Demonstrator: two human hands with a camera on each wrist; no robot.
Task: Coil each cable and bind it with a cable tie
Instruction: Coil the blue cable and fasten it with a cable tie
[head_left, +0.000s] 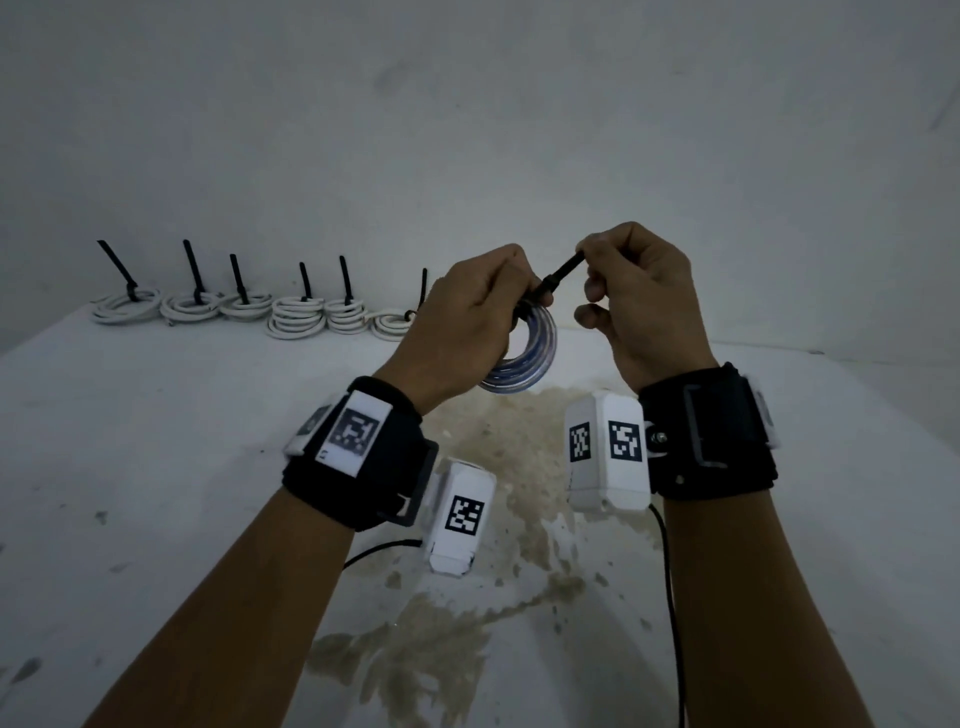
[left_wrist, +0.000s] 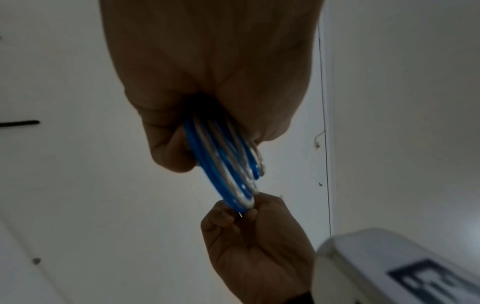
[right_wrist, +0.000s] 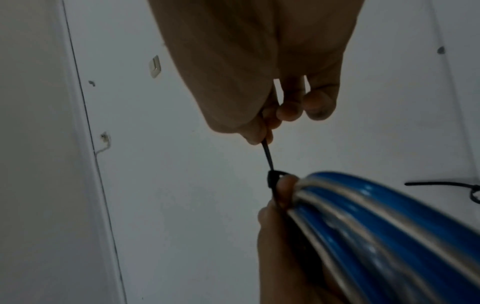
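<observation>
A coil of blue and white cable (head_left: 524, 358) (left_wrist: 223, 164) (right_wrist: 384, 226) hangs in the air above the table. My left hand (head_left: 467, 322) (right_wrist: 280, 236) grips the coil at its top, fingers curled round the strands. A black cable tie (head_left: 558, 275) (right_wrist: 270, 164) is looped round the coil beside those fingers. My right hand (head_left: 639, 296) (right_wrist: 259, 102) pinches the tie's free tail between thumb and forefinger, up and to the right of the tie's head. In the left wrist view the tie is hidden behind my fingers.
Several white cable coils (head_left: 296, 317), each bound with a black tie sticking upward, stand in a row at the back left of the white table (head_left: 156, 467). A brownish stain (head_left: 519, 467) marks the table under my wrists. A grey wall rises behind.
</observation>
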